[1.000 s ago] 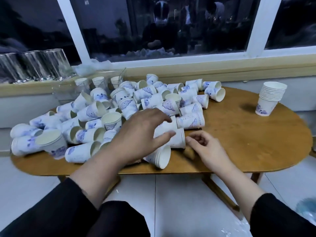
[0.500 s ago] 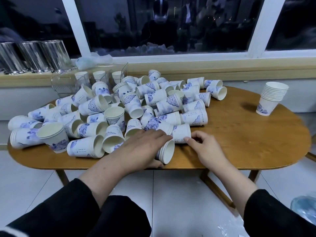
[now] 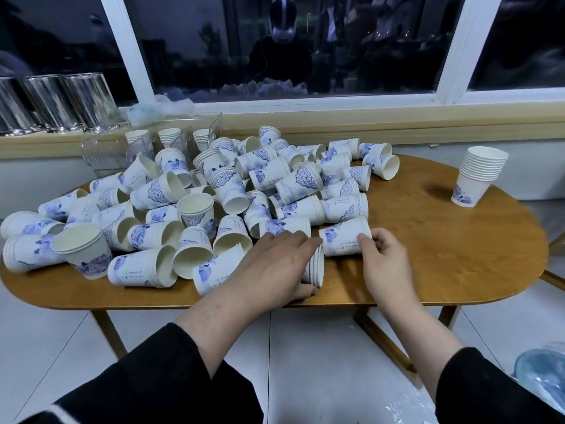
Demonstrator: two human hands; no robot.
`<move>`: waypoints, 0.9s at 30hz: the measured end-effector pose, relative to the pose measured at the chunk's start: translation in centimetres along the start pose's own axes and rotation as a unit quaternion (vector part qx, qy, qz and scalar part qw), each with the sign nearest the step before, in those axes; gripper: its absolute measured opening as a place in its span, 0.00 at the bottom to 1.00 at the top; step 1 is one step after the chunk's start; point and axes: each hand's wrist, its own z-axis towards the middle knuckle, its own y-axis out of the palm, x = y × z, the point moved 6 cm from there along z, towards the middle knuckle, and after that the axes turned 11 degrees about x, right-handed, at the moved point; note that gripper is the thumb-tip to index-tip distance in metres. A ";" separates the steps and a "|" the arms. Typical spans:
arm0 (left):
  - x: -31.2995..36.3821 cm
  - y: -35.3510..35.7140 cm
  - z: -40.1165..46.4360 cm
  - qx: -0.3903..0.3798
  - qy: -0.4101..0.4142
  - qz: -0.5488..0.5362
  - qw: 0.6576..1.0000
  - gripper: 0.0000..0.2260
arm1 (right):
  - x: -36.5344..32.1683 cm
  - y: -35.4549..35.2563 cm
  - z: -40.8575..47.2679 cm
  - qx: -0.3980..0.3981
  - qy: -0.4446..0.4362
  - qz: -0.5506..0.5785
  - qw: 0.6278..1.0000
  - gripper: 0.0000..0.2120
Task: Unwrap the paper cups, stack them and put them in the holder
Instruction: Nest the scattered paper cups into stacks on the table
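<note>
The paper cups (image 3: pixel 214 203) lie unwrapped in a loose heap over the left half and middle of the desk (image 3: pixel 428 246), mostly on their sides in short nested runs. At the near edge the right hand (image 3: pixel 382 261) pinches the rim end of one lying cup (image 3: pixel 344 240), probably to line it up with the short stack (image 3: pixel 315 267) beside it, which the left hand (image 3: pixel 275 264) covers with flat, relaxed fingers, apparently steadying it against rolling; whether the thumb curls beneath is hidden. An upright stack (image 3: pixel 480 175) stands apart at the far right corner, likely finished work parked clear of the heap. The clear holder (image 3: pixel 104 154) sits at the far left edge, a few cups already in it.
</note>
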 end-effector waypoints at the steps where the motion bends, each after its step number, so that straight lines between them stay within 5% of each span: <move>1: 0.2 0.2 0.1 0.008 -0.010 -0.007 1.000 0.34 | 0.0 -0.4 0.0 0.018 0.002 0.009 1.000 0.08; 8: 1.2 1.6 -0.3 0.081 -0.065 -0.048 0.993 0.37 | -0.4 -2.7 -0.5 0.076 -0.008 0.071 0.995 0.10; 15: 1.0 2.1 -1.2 0.166 -0.124 -0.091 0.974 0.37 | -0.7 -0.7 -1.5 -0.069 -0.061 0.066 0.994 0.11; 22: 0.4 2.4 -1.6 0.209 -0.163 -0.145 0.953 0.38 | -2.6 2.4 -3.9 -0.245 -0.172 -0.015 0.954 0.14; 27: -0.3 2.4 -1.7 0.228 -0.197 -0.183 0.936 0.39 | -3.8 2.4 -2.7 -0.191 -0.178 0.046 0.964 0.16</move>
